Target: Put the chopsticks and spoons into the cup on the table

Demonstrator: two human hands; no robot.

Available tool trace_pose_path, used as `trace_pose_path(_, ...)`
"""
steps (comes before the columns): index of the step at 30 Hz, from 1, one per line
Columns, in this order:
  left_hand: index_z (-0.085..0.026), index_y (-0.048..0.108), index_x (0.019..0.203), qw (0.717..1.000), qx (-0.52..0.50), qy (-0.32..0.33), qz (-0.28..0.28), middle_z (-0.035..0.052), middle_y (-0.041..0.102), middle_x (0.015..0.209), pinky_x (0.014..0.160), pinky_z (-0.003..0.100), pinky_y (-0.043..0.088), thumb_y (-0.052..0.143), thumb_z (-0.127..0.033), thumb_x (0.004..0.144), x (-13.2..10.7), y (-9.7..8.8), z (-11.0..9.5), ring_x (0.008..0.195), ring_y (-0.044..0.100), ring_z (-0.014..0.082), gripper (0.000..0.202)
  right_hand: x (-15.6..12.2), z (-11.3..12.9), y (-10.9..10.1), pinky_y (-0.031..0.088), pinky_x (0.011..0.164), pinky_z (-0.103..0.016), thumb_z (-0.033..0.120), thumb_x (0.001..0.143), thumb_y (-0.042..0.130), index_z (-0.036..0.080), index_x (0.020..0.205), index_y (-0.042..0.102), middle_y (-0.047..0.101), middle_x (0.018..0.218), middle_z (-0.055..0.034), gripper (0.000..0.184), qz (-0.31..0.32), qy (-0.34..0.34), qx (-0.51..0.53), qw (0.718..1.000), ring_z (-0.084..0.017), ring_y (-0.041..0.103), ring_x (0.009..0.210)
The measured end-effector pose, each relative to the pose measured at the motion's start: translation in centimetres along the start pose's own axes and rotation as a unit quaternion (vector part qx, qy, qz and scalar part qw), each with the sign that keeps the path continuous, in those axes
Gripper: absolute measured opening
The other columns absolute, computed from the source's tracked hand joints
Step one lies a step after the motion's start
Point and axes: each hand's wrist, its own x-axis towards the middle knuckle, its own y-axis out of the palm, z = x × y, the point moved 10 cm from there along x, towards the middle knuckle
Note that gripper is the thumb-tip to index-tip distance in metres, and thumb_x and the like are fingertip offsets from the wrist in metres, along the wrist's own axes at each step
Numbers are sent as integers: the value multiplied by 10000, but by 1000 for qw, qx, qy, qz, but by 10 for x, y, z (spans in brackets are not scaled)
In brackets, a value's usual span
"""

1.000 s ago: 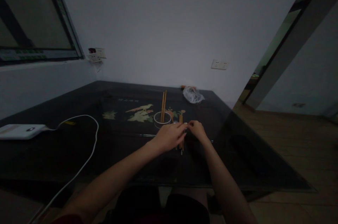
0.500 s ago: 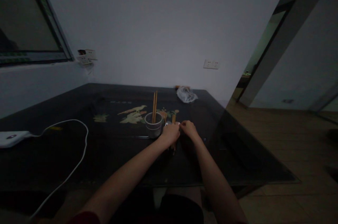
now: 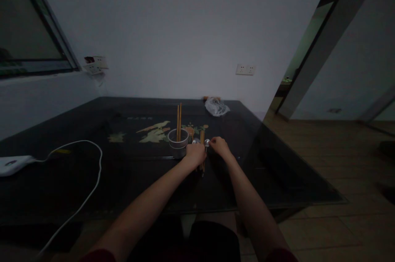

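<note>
Below centre, left hand [image 3: 196, 154] tightly curled around chopsticks [image 3: 202, 135], right hand [image 3: 220, 145] pinching spoon [image 3: 207, 143]; a loosened left grip could scatter them.

Both forearms [image 3: 154, 195] slant inward across the tabletop's [image 3: 123, 171] near edge, left hand [image 3: 196, 154] curled palm-down, right hand [image 3: 219, 146] near it, turned inward.

A plain pale wall [image 3: 169, 35] with a double power socket [image 3: 245, 69] rises behind a glossy black table [image 3: 129, 171]. Dim light falls on a window [image 3: 27, 27] at left and brown flooring [image 3: 327, 159] at right.
</note>
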Motion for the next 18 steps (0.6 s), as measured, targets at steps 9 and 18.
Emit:
trace_pose_path(9, -60, 642, 1032, 1000, 3, -3, 14, 208, 663, 987, 780, 413, 510, 448, -240, 844, 2, 6, 0, 969, 633, 310, 324, -1, 1, 1, 423, 720, -229, 337, 826, 567, 187, 929, 706, 709, 963, -105, 229, 3, -5, -2, 1000, -200, 646, 932)
trace_pose_path(18, -83, 644, 1059, 999, 3, -10, 39, 205, 654, 1029, 835, 389, 480, 468, -281, 858, -1, 6, 0, 1015, 614, 300, 333, -1, 0, 0, 417, 700, -234, 345, 827, 558, 185, 920, 701, 710, 957, -110, 234, 2, 1, 1, 1000, -211, 652, 924)
